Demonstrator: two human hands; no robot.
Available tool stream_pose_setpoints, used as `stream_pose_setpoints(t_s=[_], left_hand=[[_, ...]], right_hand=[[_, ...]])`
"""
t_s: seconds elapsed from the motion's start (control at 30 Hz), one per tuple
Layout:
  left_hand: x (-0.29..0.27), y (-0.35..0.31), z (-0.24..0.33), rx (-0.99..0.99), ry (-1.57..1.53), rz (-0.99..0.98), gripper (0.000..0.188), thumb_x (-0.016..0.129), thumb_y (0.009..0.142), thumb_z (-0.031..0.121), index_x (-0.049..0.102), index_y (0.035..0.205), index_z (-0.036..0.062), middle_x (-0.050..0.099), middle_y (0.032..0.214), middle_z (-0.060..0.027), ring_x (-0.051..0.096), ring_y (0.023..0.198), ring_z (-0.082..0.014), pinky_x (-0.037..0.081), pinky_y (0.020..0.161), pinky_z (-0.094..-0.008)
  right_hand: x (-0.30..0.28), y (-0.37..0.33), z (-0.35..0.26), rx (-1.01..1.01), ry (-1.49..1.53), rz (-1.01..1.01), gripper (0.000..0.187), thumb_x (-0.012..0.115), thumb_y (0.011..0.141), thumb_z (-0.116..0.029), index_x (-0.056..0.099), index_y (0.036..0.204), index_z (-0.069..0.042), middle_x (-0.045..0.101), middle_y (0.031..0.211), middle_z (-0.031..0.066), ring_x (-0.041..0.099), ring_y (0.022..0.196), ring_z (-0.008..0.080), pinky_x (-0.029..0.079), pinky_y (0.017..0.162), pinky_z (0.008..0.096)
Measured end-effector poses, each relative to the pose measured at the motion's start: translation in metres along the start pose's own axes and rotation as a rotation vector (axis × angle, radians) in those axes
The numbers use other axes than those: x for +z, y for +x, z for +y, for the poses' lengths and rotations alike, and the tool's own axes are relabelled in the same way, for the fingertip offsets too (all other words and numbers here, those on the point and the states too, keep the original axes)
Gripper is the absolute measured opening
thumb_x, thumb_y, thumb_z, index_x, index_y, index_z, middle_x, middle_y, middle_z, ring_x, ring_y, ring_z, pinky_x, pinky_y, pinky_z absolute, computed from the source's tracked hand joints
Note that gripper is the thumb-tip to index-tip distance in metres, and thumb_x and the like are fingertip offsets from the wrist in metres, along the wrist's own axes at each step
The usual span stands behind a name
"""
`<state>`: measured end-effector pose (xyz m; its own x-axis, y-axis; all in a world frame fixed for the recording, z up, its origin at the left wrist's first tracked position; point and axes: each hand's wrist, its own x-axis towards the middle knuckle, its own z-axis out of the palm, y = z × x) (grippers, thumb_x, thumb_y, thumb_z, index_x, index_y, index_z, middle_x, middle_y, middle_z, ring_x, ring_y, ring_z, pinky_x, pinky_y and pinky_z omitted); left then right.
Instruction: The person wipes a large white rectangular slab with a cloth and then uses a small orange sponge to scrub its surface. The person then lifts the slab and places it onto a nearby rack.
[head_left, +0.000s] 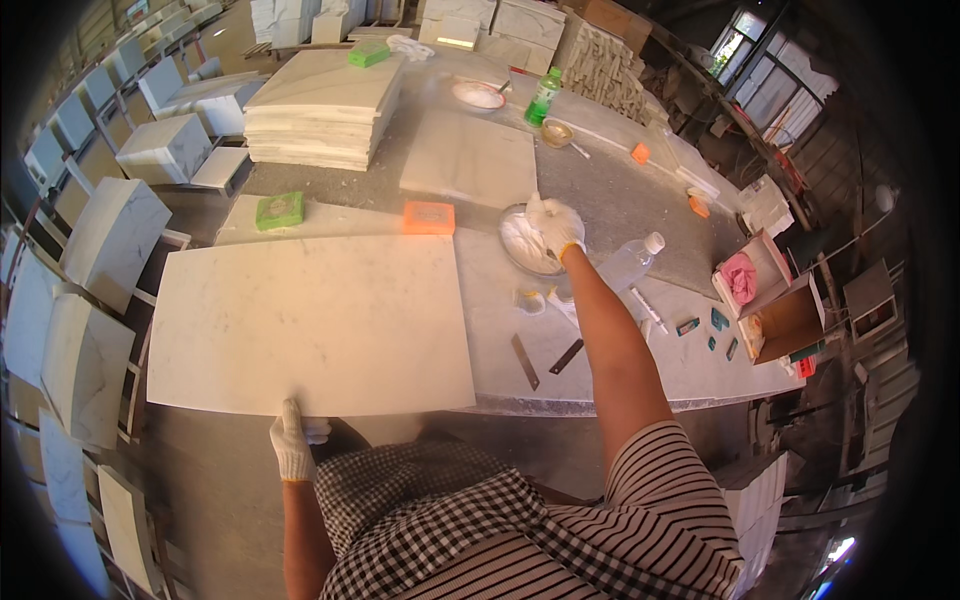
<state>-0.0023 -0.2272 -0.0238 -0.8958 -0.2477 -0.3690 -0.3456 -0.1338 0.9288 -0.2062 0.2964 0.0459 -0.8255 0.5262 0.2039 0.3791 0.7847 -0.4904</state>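
Observation:
A pale, grey-flecked marble slab [310,320] lies before me, its front edge reaching past the table. At that edge my left hand [293,440], in a white knit glove, grips the slab with the thumb on top and the fingers under it. My right hand [556,226], gloved too, reaches out over a round metal bowl [513,262] of white powder or paste. Its fingers are bent together at the bowl's far side; what they hold, if anything, is hidden. Right beside the bowl a clear plastic bottle [628,264] leans or lies near my forearm.
Green [280,211] and orange blocks [429,218] sit along the slab's far edge. Two flat blades [525,361] lie right of it. Farther back stand a slab stack [315,120], a green bottle [543,98] and a small bowl [556,133]. Open boxes [780,320] stand at right.

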Motion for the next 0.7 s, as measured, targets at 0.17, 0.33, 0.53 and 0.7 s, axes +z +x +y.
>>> stream_pose_setpoints(t_s=[0.17, 0.33, 0.53, 0.7], left_hand=[[0.001, 0.002, -0.003, -0.010, 0.000, 0.009, 0.065, 0.055, 0.092, 0.061, 0.058, 0.086, -0.0030, 0.063, 0.064, -0.0164, 0.062, 0.049, -0.0246, 0.049, 0.042, -0.0322], [-0.001, 0.001, -0.001, 0.008, -0.019, -0.024, 0.065, 0.054, 0.093, 0.062, 0.057, 0.084, -0.0023, 0.062, 0.063, -0.0155, 0.060, 0.048, -0.0235, 0.047, 0.041, -0.0309], [-0.001, 0.000, -0.001, 0.012, -0.018, -0.036, 0.061, 0.053, 0.095, 0.059, 0.056, 0.085, -0.0011, 0.060, 0.062, -0.0133, 0.058, 0.049, -0.0219, 0.046, 0.042, -0.0315], [0.001, 0.000, -0.001, 0.018, -0.035, -0.036, 0.061, 0.054, 0.095, 0.059, 0.057, 0.085, -0.0012, 0.061, 0.064, -0.0139, 0.059, 0.051, -0.0222, 0.046, 0.043, -0.0318]], right_hand=[[0.006, 0.011, 0.021, -0.136, 0.013, -0.124, 0.041, 0.062, 0.089, -0.049, 0.076, 0.100, -0.012, 0.073, 0.096, 0.0157, 0.070, 0.090, 0.0305, 0.051, 0.082, 0.0386], [0.001, 0.003, 0.019, -0.137, 0.104, -0.105, 0.037, 0.067, 0.084, -0.037, 0.072, 0.112, -0.014, 0.072, 0.102, 0.0169, 0.069, 0.092, 0.0317, 0.051, 0.082, 0.0399], [-0.022, -0.035, -0.006, -0.103, 0.047, 0.078, 0.036, 0.065, 0.084, -0.030, 0.068, 0.116, -0.013, 0.071, 0.097, 0.0167, 0.069, 0.091, 0.0327, 0.052, 0.080, 0.0415], [-0.057, -0.094, -0.014, -0.260, 0.011, 0.018, 0.027, 0.058, 0.090, -0.029, 0.070, 0.105, -0.011, 0.070, 0.097, 0.0157, 0.068, 0.091, 0.0327, 0.052, 0.078, 0.0421]])
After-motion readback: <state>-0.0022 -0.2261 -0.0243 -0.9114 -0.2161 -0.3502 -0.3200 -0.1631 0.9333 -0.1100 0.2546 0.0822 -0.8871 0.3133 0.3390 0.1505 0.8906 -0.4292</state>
